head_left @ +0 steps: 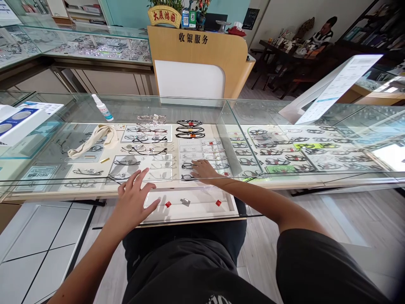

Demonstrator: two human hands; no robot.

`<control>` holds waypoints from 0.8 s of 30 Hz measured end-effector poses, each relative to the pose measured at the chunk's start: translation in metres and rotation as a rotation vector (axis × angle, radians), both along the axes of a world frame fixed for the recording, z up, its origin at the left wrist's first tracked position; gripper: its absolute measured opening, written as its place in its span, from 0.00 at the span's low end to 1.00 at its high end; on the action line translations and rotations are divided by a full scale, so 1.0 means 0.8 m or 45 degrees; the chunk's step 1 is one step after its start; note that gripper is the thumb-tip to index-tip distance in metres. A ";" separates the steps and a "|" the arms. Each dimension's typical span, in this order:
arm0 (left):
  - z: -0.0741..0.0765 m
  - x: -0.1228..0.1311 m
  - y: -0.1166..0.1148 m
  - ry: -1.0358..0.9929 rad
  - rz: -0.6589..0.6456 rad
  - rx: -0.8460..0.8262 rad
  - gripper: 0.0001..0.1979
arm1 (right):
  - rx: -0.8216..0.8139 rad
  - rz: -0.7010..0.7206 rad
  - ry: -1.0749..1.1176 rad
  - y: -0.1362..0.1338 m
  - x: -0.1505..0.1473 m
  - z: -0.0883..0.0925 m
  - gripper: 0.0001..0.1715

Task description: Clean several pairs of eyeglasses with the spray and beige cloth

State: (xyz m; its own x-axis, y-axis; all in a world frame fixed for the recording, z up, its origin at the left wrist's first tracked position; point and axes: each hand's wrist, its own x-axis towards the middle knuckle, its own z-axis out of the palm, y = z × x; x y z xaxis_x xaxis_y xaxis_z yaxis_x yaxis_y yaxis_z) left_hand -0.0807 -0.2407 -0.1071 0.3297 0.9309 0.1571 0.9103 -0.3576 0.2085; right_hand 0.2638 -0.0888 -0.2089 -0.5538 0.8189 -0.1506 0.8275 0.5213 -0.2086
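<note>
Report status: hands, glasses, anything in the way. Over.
Left hand open, by the white tray. Right hand at a pair of glasses, grip unclear. Spray bottle and cloth off left, apart from both hands.

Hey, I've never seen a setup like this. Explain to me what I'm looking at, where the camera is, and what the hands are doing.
There's no machine here: these are a person's own bare hands. The single picture comes from a camera worn on their head, looking forward and down, so their sleeves and lap show too.

In front is a glass showcase with rows of eyeglasses. Toward the left are a spray bottle and a pale cloth. Nearest the person, a shallow white tray holds two red pieces and a grey one.

The left hand is spread open, with nothing visible in it. The right hand is by some dark-framed glasses; whether it grips them isn't clear.
</note>
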 end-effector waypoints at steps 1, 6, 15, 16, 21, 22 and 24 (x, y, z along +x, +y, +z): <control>0.000 0.000 0.000 0.000 0.000 0.003 0.15 | -0.019 0.017 0.012 -0.007 -0.005 0.007 0.23; -0.003 0.000 0.000 -0.022 0.006 0.023 0.14 | -0.284 0.336 0.110 -0.065 -0.045 0.068 0.15; -0.007 0.000 -0.001 -0.030 -0.007 0.044 0.13 | 0.160 0.177 0.481 0.034 -0.013 0.244 0.17; -0.008 -0.001 0.000 -0.032 -0.008 0.046 0.13 | 0.311 0.069 0.372 0.062 -0.007 0.245 0.18; -0.011 -0.002 -0.002 -0.044 -0.016 0.053 0.12 | 0.349 0.035 0.060 0.152 -0.005 0.211 0.12; -0.011 -0.002 -0.002 -0.043 -0.017 0.055 0.12 | 0.349 0.056 0.048 0.160 -0.008 0.204 0.10; -0.011 -0.002 -0.003 -0.044 -0.013 0.061 0.11 | 0.362 0.095 0.034 0.171 -0.012 0.193 0.09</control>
